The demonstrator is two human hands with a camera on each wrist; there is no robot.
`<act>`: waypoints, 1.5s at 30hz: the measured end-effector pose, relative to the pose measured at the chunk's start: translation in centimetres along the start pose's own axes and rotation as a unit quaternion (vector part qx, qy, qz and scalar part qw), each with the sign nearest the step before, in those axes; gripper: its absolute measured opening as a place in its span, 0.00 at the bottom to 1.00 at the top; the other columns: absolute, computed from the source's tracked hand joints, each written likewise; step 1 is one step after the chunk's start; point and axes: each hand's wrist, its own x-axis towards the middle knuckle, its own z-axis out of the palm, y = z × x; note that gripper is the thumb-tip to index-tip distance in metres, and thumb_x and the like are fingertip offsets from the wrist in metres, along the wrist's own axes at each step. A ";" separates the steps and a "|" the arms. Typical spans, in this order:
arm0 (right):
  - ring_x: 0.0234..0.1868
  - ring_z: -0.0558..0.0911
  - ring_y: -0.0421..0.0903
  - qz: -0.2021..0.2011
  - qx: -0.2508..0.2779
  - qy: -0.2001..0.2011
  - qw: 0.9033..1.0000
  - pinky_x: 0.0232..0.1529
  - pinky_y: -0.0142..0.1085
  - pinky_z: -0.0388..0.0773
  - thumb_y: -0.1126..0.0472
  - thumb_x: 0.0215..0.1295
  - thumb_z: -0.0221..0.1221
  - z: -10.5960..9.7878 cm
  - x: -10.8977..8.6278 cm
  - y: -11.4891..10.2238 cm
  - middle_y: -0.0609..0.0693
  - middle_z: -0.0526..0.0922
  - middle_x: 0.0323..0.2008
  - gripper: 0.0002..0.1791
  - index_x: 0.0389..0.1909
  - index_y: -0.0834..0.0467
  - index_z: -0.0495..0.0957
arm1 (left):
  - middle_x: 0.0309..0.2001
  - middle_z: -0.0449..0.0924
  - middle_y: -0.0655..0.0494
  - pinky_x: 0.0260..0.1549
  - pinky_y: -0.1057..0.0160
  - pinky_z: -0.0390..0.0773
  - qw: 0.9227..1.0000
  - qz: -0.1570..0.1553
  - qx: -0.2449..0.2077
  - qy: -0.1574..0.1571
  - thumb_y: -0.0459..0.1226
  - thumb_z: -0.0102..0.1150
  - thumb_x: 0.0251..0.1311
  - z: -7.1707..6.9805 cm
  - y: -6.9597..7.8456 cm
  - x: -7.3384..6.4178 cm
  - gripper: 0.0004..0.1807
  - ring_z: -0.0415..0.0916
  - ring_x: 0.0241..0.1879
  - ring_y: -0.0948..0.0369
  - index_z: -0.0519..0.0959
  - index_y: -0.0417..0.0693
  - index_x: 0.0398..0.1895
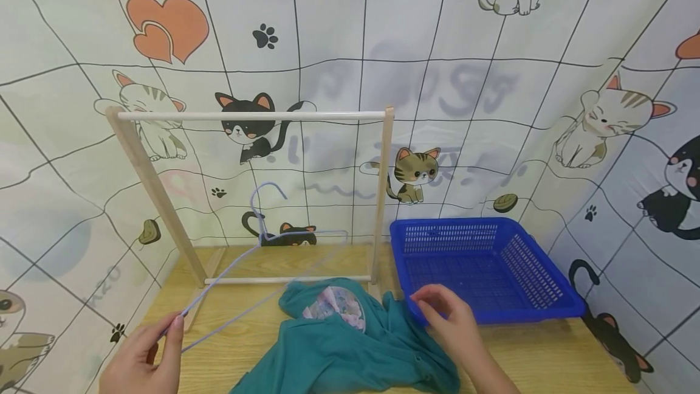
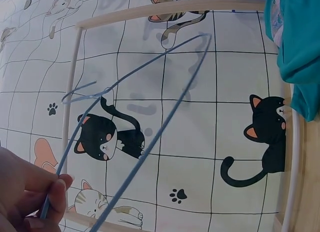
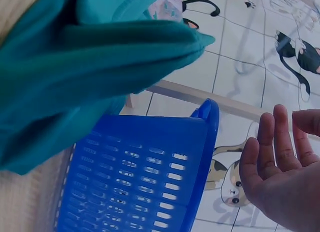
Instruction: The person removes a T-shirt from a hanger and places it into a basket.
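My left hand (image 1: 144, 354) pinches one end of a thin light-blue clothes hanger (image 1: 235, 263) between thumb and fingers. The hanger is tilted, its hook pointing up in front of the wooden rack. In the left wrist view the hanger (image 2: 155, 137) crosses the picture, with nothing hanging on it. A crumpled teal garment (image 1: 350, 351) with a patterned patch lies on the table. Above its right side hovers my right hand (image 1: 451, 324), holding nothing, its fingers loosely bent. The right wrist view shows that hand (image 3: 280, 177) apart from the teal garment (image 3: 100, 66).
A wooden rack (image 1: 383, 199) with a white top rail (image 1: 251, 116) stands behind the garment. To its right sits a blue plastic basket (image 1: 487, 312) with slotted walls. A cat-patterned sheet (image 1: 333, 29) covers the walls around the wooden table (image 1: 547, 357).
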 end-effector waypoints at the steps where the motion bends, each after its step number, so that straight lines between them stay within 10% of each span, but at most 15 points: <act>1: 0.41 0.81 0.38 0.002 -0.004 -0.004 1.000 0.43 0.30 0.79 0.64 0.64 0.59 0.0 0.2 -0.1 0.46 0.84 0.38 0.04 0.38 0.54 0.79 | 0.17 0.63 0.80 0.18 0.78 0.53 1.000 -0.005 0.005 -0.001 0.31 0.68 0.51 0.0 0.2 0.1 0.05 0.52 0.18 0.77 0.87 0.43 0.32; 21: 0.46 0.79 0.45 -0.014 -0.054 -0.041 0.998 0.44 0.35 0.78 0.67 0.64 0.58 0.9 6.0 -0.9 0.50 0.83 0.44 0.11 0.46 0.57 0.77 | 0.17 0.61 0.68 0.21 0.72 0.50 0.999 0.031 -0.005 0.038 0.35 0.63 0.58 1.6 3.0 3.3 0.07 0.51 0.20 0.75 0.86 0.39 0.32; 33: 0.57 0.74 0.56 0.046 0.029 -0.023 0.998 0.55 0.50 0.72 0.61 0.67 0.55 2.7 9.9 -2.3 0.59 0.72 0.59 0.24 0.63 0.59 0.63 | 0.26 0.66 0.85 0.25 0.77 0.56 0.998 0.033 -0.037 0.046 0.36 0.62 0.59 2.0 4.6 4.3 0.08 0.57 0.24 0.78 0.86 0.40 0.37; 41: 0.66 0.65 0.58 0.040 0.050 -0.020 0.998 0.63 0.54 0.65 0.52 0.74 0.45 3.6 11.9 -3.3 0.60 0.64 0.65 0.27 0.69 0.59 0.56 | 0.26 0.72 0.70 0.26 0.77 0.55 0.996 0.050 -0.038 0.057 0.36 0.62 0.59 2.5 5.1 5.3 0.08 0.57 0.24 0.79 0.86 0.41 0.37; 45: 0.69 0.59 0.60 0.029 0.074 -0.038 0.996 0.67 0.55 0.59 0.54 0.76 0.40 3.6 12.7 -4.6 0.63 0.60 0.67 0.28 0.71 0.64 0.51 | 0.28 0.70 0.79 0.27 0.78 0.57 0.996 0.045 -0.045 0.060 0.36 0.62 0.59 2.8 5.0 5.5 0.08 0.59 0.26 0.80 0.86 0.42 0.37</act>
